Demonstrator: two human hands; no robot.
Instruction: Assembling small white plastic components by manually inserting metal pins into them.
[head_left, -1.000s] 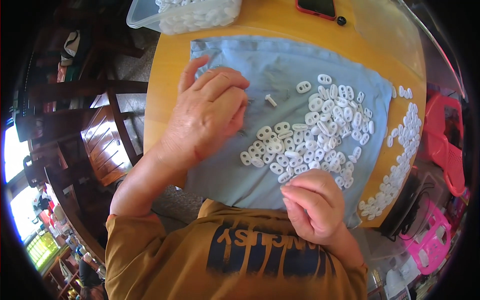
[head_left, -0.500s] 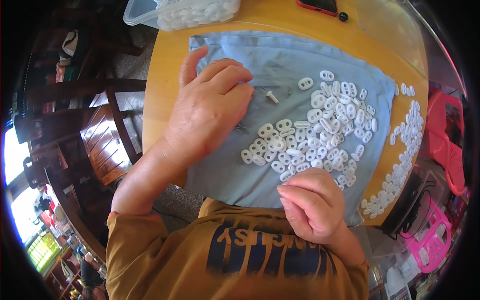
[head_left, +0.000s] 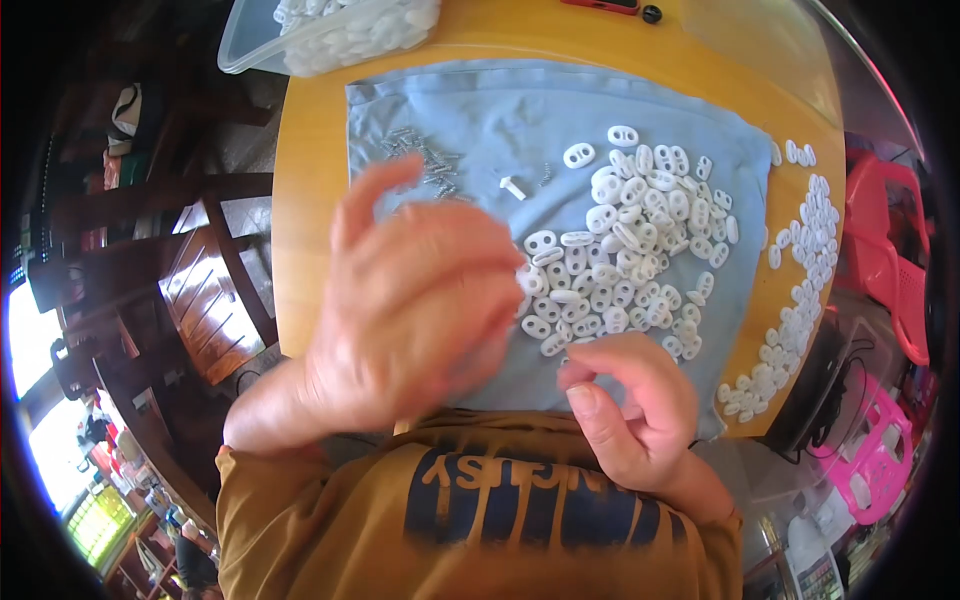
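From where I stand, the biggest thing is the yellow wooden desk (head_left: 310, 180), its far edge bowed by the view. The person in a brown shirt (head_left: 330, 530) sits close against its near side. A dark wooden chair (head_left: 205, 305) stands off to the left, and a red plastic chair (head_left: 880, 225) and a pink plastic chair (head_left: 885, 460) are over to the right.

A light blue cloth (head_left: 480, 110) covers the middle of the desk, a little creased. Beyond its far left corner sits a clear plastic tub (head_left: 255, 40) with more white pieces inside.

The two hands are apart from each other. The left hand (head_left: 420, 290) is above the left part of the cloth, back upward, fingers bent, blurred and covering the near left end of the heap; I cannot tell whether it grips anything. The right hand (head_left: 640, 410) is at the cloth's near edge, just below the heap, thumb and forefinger curled toward each other; whether something small is between them I cannot tell.

The white two-holed pieces (head_left: 620, 275) lie piled on the cloth's centre and right, while a band of loose white pieces (head_left: 800, 300) follows the desk's right edge.

A red-edged phone (head_left: 610, 5) shows at the far side, cut off, beside a small black ball (head_left: 652, 14). Smaller still, thin metal springs (head_left: 420, 160) are scattered beyond the left hand, and a white T-shaped pin (head_left: 512, 188) lies near a single spring (head_left: 546, 173).
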